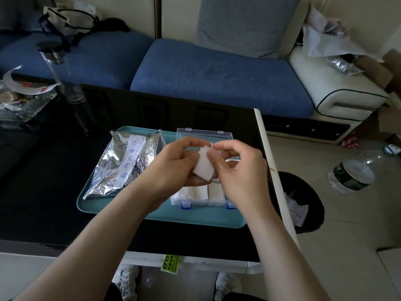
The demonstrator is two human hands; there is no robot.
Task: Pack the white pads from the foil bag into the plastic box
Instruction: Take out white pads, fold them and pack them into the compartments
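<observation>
White square pads [202, 165] sit gripped in your left hand [173, 168], your right hand [240, 168] pinching their top edge, above the clear plastic box [196, 203] beside the silver foil bag [121, 164].

White pad [202, 165] between both hands above plastic box [195, 202]

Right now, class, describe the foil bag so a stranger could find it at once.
Start at the black table, then the teal tray on it. The foil bag lies on its left half, beside the plastic box; it alone is crinkled silver, white-labelled.
</observation>
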